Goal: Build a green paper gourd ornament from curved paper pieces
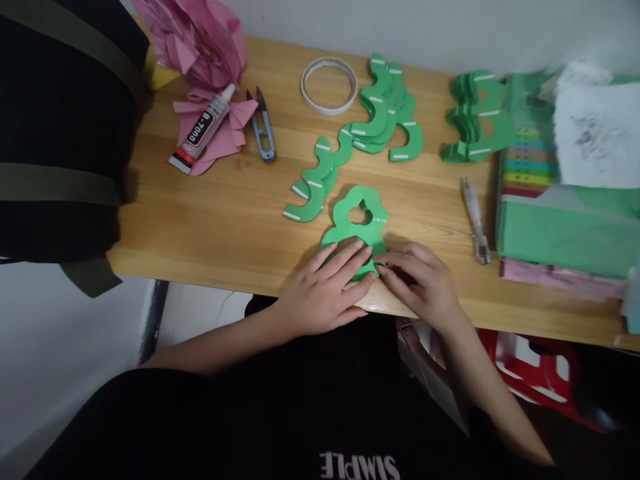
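A green paper cut-out (359,215) with a hole in its middle lies near the front edge of the wooden table (210,220). My left hand (325,290) lies flat on its lower part with fingers stretched out. My right hand (423,280) presses its fingertips on the cut-out's lower right edge, fingers bent and close together. Nothing else shows in either hand.
More green curved pieces (315,183) with white tape strips lie behind, with piles further back (387,110) and right (477,117). A tape roll (329,85), snips (263,127), glue tube (203,127), pink paper (200,40), pen (475,220) and stacked coloured paper (565,227) surround them.
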A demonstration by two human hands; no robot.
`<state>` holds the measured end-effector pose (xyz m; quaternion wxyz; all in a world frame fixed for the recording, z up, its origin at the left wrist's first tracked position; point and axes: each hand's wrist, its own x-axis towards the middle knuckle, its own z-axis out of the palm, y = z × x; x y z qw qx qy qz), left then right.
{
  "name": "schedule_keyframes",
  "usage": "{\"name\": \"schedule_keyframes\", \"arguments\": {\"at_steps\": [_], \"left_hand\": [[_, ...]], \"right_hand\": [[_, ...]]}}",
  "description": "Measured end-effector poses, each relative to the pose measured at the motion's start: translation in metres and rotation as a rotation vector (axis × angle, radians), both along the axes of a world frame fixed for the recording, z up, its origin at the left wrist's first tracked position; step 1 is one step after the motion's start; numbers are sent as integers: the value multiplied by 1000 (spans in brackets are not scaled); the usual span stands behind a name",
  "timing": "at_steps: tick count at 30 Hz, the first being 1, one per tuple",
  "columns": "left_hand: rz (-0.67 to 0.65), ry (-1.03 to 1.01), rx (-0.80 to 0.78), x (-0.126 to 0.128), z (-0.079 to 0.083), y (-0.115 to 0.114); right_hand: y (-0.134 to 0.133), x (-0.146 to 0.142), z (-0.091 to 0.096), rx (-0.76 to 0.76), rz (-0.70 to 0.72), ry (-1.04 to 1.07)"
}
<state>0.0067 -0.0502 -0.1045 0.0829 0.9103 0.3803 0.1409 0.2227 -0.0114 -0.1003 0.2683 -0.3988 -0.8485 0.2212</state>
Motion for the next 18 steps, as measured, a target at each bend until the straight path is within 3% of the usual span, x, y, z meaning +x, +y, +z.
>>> {"name": "schedule_keyframes", "arguments": {"at_steps": [18], "left_hand": [[-4,-9,15,-1,0,0]], "right_hand": [[0,-1,0,23,5,2]]}}
